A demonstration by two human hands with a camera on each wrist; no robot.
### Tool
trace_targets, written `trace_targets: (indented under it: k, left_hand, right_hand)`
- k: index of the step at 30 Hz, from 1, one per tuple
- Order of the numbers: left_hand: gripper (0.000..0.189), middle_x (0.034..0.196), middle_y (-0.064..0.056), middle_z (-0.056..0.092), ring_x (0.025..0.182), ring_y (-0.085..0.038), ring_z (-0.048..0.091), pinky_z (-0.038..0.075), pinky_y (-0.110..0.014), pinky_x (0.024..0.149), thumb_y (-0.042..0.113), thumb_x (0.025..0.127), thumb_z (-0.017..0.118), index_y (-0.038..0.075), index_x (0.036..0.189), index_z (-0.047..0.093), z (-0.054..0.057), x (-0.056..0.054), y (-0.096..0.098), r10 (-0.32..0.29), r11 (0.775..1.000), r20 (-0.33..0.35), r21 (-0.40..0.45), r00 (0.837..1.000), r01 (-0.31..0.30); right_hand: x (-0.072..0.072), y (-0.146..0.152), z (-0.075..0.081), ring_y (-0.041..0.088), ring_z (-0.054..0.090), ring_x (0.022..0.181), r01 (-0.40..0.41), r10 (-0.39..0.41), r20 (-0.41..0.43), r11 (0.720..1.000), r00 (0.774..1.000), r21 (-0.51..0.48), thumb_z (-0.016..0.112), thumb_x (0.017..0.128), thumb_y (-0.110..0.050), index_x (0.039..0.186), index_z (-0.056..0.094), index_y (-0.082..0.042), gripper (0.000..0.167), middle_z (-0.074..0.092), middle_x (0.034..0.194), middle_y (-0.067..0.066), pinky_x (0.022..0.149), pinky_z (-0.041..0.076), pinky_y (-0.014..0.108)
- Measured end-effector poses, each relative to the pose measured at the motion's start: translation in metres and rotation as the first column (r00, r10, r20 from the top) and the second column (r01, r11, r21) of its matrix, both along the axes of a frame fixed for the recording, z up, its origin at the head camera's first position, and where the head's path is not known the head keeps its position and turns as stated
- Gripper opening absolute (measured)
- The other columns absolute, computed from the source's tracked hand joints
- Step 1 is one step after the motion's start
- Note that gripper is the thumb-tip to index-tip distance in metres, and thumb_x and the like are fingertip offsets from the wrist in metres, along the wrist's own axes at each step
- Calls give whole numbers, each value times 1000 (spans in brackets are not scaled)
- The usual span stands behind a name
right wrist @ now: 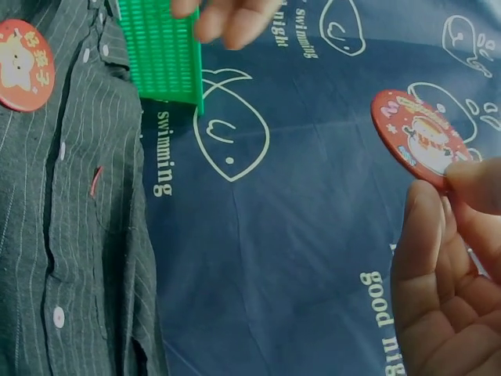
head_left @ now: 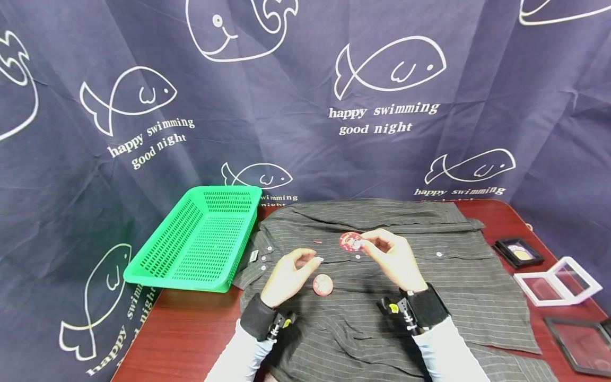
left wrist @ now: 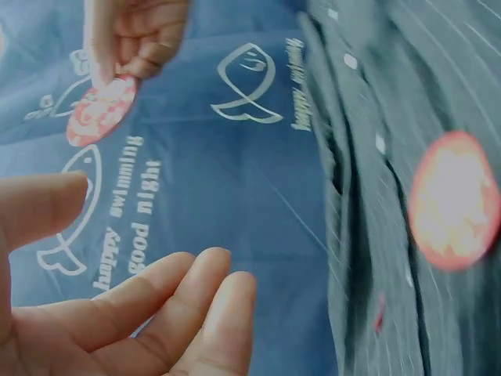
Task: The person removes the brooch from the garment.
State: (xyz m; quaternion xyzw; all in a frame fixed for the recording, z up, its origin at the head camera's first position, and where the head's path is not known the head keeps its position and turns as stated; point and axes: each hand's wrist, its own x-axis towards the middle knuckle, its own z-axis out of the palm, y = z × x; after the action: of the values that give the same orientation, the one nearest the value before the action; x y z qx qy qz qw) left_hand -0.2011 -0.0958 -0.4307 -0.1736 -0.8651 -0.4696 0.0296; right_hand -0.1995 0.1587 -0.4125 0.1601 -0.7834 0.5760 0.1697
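Observation:
My right hand [head_left: 395, 260] pinches a round red badge [right wrist: 419, 137] by its edge between thumb and fingers, holding it raised above a dark grey pinstriped shirt [head_left: 458, 278]. A cartoon figure and lettering decorate its face. My left hand [head_left: 288, 276] hovers over the shirt near the collar side; in the left wrist view its fingers [left wrist: 223, 309] and thumb are apart with nothing between them. A second round badge [head_left: 322, 285], red-rimmed with a star-like figure, lies on the shirt just right of that hand. A tiny red strip [head_left: 317, 242] shows on the shirt's front.
A green perforated basket [head_left: 234, 265] stands at the table's left. Along the right edge lie a small black case [head_left: 506, 253], an unfolded white frame [head_left: 544, 302] and a dark clear-paned frame [head_left: 563, 350]. Behind the red-brown table [head_left: 191, 329] hangs a blue fish-print curtain [head_left: 305, 127].

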Motion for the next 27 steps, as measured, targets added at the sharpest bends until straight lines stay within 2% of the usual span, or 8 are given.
trace_targets:
  k: [4,8,14,21,23,25,27]
  left_hand:
    - [33,106,-9,72,94,-22,70,54,-28,83,34,96,61,8,116,68,6,-1,7,-26,996,21,86,999,24]
    - [31,105,-14,72,88,-21,69,55,-24,76,28,96,62,5,116,67,11,-1,13,-55,981,56,189,997,43]
    - [30,106,-21,70,86,-11,67,57,-25,74,23,97,60,0,115,66,15,-2,24,-93,953,123,298,988,52]
    - [33,106,-29,68,80,-8,67,59,-39,77,25,100,54,-4,112,64,19,-3,30,-165,915,230,399,959,62]
    - [36,103,-28,68,77,-7,67,59,-40,76,26,100,53,-7,111,64,19,-4,31,-190,903,253,424,949,67]
    - [38,95,-22,70,74,-6,66,59,-34,73,27,101,52,-9,108,64,19,-4,31,-214,888,272,455,938,71]
    - [41,88,-14,71,72,-7,66,57,-27,68,28,101,52,-10,106,64,19,-4,31,-228,879,280,470,933,74]
  right_hand:
    - [3,-3,2,-4,59,68,19,-18,-45,1000,999,13,70,86,3,99,70,1,14,69,81,15,63,48,14]
    - [6,-4,3,-4,59,73,28,-25,-100,999,995,25,69,83,10,98,71,2,17,69,85,18,67,48,13]
    - [9,-6,7,-2,61,80,8,-4,-154,1000,988,21,70,83,8,98,73,-4,19,70,91,11,72,51,12]
    - [9,-8,7,-2,61,86,-25,36,-241,998,970,50,71,82,9,96,74,-3,19,71,94,12,72,52,14]
    - [14,-10,14,-1,61,85,-34,50,-248,997,967,69,70,81,11,95,74,-1,18,71,93,13,72,53,14]
    - [17,-12,21,1,62,86,-40,61,-254,995,965,87,70,81,13,93,73,2,17,70,92,16,73,53,14]
    - [18,-13,21,3,62,84,-34,62,-283,994,957,104,70,78,16,92,73,3,19,70,90,17,73,52,13]
